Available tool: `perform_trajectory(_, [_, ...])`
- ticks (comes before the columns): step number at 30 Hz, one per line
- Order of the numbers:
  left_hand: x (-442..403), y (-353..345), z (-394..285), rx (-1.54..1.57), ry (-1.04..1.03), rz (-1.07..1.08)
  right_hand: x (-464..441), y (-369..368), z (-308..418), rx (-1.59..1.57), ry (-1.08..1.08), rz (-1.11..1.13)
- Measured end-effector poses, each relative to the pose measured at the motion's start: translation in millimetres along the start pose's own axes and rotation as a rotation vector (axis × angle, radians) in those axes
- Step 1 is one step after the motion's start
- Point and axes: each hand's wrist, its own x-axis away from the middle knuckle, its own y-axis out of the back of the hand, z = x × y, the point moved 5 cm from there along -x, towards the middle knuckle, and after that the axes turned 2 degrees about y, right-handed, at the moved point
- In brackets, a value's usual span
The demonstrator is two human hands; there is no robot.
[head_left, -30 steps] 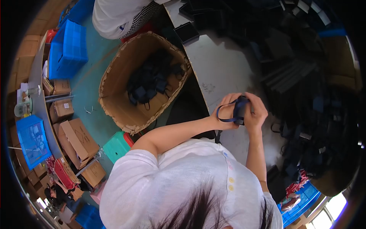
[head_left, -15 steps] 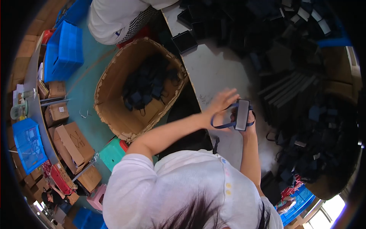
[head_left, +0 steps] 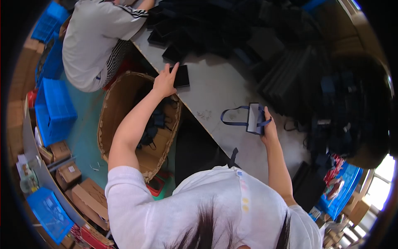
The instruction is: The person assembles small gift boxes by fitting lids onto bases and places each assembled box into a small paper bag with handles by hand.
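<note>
My right hand point(head_left: 269, 126) holds a small dark blue bag point(head_left: 254, 119) by its right side, above the grey table point(head_left: 215, 85). The bag's opening shows a pale inside, and its blue ribbon handles loop out to left and right. Stretched out toward the upper left, my left hand point(head_left: 166, 81) has its fingers apart at the left edge of a flat black box point(head_left: 181, 76). That box lies near the table's edge. Whether the fingertips grip it is not clear.
A large cardboard carton point(head_left: 108, 99) with dark blue bags inside stands left of the table, under my left forearm. Black boxes point(head_left: 215, 37) and a dark stack point(head_left: 282, 79) cover the table's far side. A person in a white shirt point(head_left: 89, 41) is at the upper left.
My left hand has left the bag and reached up and left to the black box. The bag, now turned with its opening showing, stays in my right hand. The view has shifted.
</note>
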Motion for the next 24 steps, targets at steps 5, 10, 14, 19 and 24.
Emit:
perform_trajectory(5, [12,-5,-31,0.108,-0.171,-0.24,-12,20,-13,0.045,0.128,0.034])
perform_trajectory(10, [49,-9,-80,0.375,-0.262,-0.329,-4,34,-10,0.074,0.186,-0.003])
perform_trajectory(14, [86,45,-153,0.884,-0.316,-0.187,13,44,-7,0.183,0.317,-0.039])
perform_trajectory(19, [119,66,-220,0.778,-0.511,-0.091,26,47,-6,0.138,0.329,0.039])
perform_trajectory(24, [129,66,-244,0.584,-0.614,0.047,38,59,-7,0.164,0.41,0.03])
